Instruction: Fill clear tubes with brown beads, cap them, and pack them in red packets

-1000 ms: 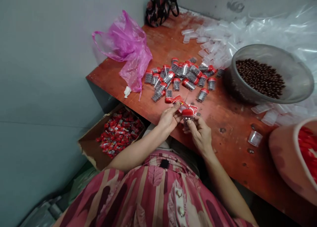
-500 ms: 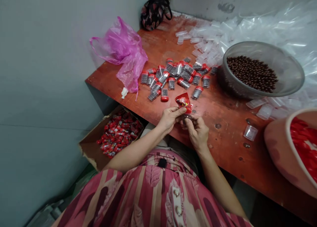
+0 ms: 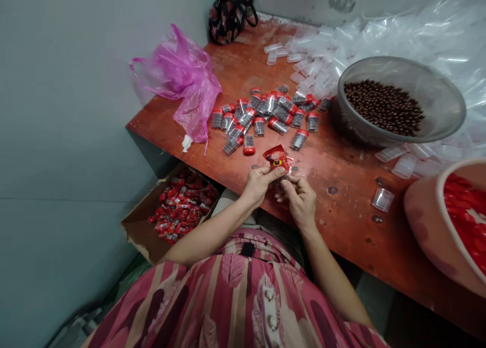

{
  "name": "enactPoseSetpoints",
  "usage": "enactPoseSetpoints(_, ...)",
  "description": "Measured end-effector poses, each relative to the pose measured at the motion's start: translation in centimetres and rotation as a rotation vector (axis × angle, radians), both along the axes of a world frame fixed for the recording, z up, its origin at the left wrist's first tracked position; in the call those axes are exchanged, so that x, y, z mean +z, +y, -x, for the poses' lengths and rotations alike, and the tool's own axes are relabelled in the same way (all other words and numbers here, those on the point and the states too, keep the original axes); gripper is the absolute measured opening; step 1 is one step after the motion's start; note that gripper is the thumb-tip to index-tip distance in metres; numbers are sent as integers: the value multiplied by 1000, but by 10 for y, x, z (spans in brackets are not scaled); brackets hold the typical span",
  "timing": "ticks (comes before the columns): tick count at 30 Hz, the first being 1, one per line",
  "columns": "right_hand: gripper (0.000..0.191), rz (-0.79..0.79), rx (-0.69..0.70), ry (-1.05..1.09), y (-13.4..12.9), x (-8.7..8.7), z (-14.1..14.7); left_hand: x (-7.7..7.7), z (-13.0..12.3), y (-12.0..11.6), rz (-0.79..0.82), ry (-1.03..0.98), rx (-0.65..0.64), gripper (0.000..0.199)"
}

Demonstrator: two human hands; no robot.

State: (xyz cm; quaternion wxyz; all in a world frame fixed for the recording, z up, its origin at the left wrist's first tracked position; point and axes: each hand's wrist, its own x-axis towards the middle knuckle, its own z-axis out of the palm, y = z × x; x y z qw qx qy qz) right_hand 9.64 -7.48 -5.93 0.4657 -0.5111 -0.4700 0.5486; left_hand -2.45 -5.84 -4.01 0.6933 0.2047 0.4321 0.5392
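Over the front edge of the table (image 3: 341, 221), my left hand (image 3: 258, 187) is closed on a small red packet (image 3: 276, 157) with a yellow and black mark, its thumb pressed flat on the front. My right hand (image 3: 302, 202) meets it from the other side, thumb and fingers pinched at the packet's lower end. A shiny clear edge shows at the packet's right side; the fingers hide what lies beneath. Just beyond my hands lie several small clear jars (image 3: 281, 113) with red lids and dark contents.
A grey bowl (image 3: 402, 67) of dark brown balls (image 3: 383, 107) stands right, before a heap of clear empty containers (image 3: 379, 39). A pink tub (image 3: 425, 221) holds red lids (image 3: 465, 211). Left are a pink plastic bag (image 3: 190, 75) and, below, a cardboard box (image 3: 138, 226) of red packets.
The view has shifted slightly. In my left hand the red packet has turned and shows more of its front; my right hand stays pinched at its lower end.
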Motion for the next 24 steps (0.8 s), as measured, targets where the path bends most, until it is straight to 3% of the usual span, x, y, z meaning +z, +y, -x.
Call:
enactPoseSetpoints(5, 29, 135, 6, 189, 0, -7, 8, -9, -1, -6, 5, 57, -48, 43)
enactPoseSetpoints(8, 29, 110, 41, 118, 0, -8, 7, -10, 5, -4, -32, 148, -37, 40)
enactPoseSetpoints(11, 30, -77, 22, -127, 8, 3, -7, -5, 14, -2, -130, 502, -46, 34)
enactPoseSetpoints(14, 34, -385, 10, -349, 27, 22, -22, 1, 19, -5, -223, 875, -193, 35)
enactPoseSetpoints(16, 27, -528, 137, -431, 41, 34, -27, 4, 17, -10, -278, 984, -269, 35)
enactPoseSetpoints(18, 12, -559, 245, -448, 52, 41, -25, 5, 13, -14, -319, 1019, -305, 33)
enactPoseSetpoints(19, 15, -545, 247, -436, 55, 41, -22, 4, 12, -16, -327, 1019, -309, 32)
enactPoseSetpoints(24, 21, -376, -104, -256, 52, 22, -7, -4, 15, -16, -215, 825, -302, 32)
